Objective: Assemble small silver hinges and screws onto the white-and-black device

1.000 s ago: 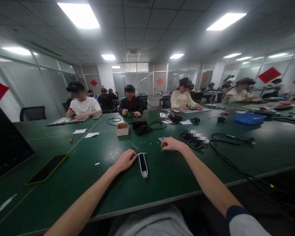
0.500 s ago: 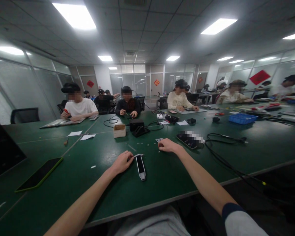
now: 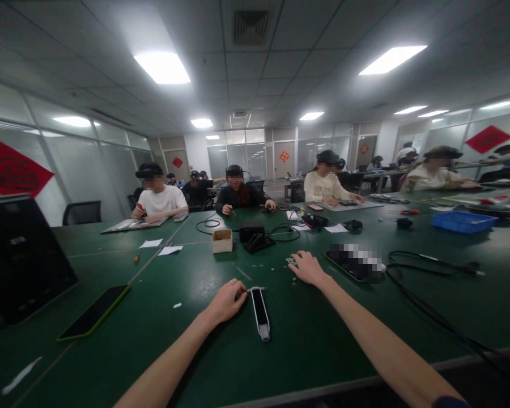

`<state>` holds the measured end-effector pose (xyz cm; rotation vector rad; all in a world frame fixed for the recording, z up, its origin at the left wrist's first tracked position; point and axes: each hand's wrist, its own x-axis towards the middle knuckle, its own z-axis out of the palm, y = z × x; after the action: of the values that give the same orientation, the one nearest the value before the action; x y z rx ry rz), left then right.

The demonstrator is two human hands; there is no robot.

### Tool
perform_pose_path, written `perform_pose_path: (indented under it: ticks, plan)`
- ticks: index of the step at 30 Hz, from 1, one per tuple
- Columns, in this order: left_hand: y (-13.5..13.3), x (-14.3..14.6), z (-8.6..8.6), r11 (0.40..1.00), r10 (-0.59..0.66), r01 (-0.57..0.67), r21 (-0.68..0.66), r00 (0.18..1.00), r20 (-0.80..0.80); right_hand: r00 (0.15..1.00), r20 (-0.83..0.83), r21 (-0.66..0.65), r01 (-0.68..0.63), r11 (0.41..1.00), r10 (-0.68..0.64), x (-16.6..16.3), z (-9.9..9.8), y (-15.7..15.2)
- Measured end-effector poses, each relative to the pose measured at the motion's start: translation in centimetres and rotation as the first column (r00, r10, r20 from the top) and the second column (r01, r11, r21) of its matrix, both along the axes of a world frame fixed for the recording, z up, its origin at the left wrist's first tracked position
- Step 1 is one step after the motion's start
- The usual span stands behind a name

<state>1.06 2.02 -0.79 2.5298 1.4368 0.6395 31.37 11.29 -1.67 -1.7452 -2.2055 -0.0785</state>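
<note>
Left hand [image 3: 227, 300] pinches far end of slim black device [image 3: 260, 306] | right hand [image 3: 308, 267] covers small parts [image 3: 290, 261], grip unclear

Tiny parts [image 3: 292, 261] at right hand [image 3: 309, 267] unclear; phone [image 3: 351, 264] pixelated.

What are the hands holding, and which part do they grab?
The left hand pinches the far end of the slim black-and-white device lying on the green table. The right hand rests by small parts; whether it grips one cannot be told.

A slim black, white-rimmed device [image 3: 260, 310] lies flat, lengthwise before me, its far end touching my left hand [image 3: 227, 300].
</note>
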Motion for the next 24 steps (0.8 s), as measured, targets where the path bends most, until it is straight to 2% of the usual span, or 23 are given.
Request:
perform_pose_path:
  ticks: [5,15,24]
  plan:
    - [-0.1,-0.1,0.0,1.000,0.011,-0.011,-0.008,1.000,-0.003,1.000,0.016,-0.044,-0.014,0.999,0.015,0.5,-0.8,1.2]
    - [-0.3,-0.1,0.0,1.000,0.005,-0.005,-0.016,1.000,0.003,0.999,0.000,-0.013,-0.032,0.999,0.032,0.8,-0.1,1.2]
    - [-0.3,-0.1,0.0,1.000,-0.005,0.005,-0.004,1.000,0.005,1.000,-0.008,-0.027,0.018,0.999,-0.019,0.7,0.0,1.1]
